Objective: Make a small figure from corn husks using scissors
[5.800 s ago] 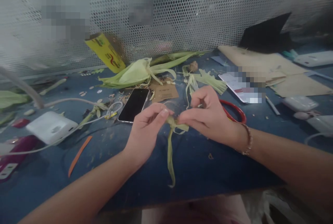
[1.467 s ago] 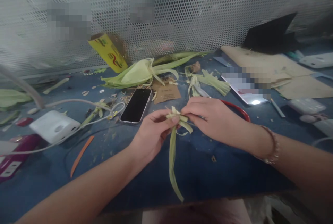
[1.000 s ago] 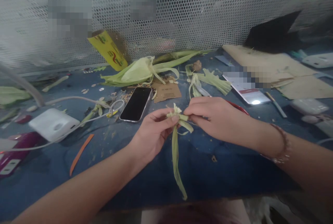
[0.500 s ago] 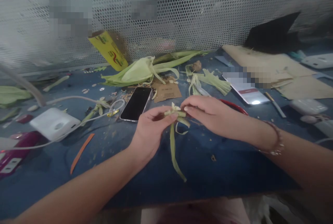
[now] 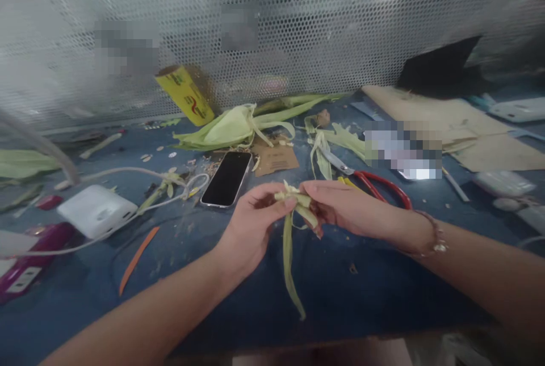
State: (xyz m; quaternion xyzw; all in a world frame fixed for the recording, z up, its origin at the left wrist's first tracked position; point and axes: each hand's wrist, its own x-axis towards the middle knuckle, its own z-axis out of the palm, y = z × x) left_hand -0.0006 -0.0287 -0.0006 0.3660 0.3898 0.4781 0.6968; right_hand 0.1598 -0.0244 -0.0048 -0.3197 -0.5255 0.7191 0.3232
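Note:
A small folded bundle of pale green corn husk strips (image 5: 293,202) is pinched between the thumb and fingers of my left hand (image 5: 255,215). One long strip hangs from it toward the table's front edge. My right hand (image 5: 347,201), with a beaded bracelet at the wrist, closes on the bundle's right side; its fingertips are partly hidden behind it. Just beyond that hand lie scissors with red handles (image 5: 385,180), their blades pointing away toward a loose piece of husk (image 5: 322,156).
A phone (image 5: 227,179) lies left of my hands, near brown card (image 5: 276,159) and a large husk (image 5: 230,127). A yellow tube (image 5: 185,96) leans against the perforated panel. Farther left are a white charger (image 5: 97,211) with cable and an orange strip (image 5: 138,261). Brown paper (image 5: 426,122) lies right.
My right hand has come in against the husk bundle, its fingers now lower around the right side. The scissors show more fully behind it. The whole view has shifted slightly.

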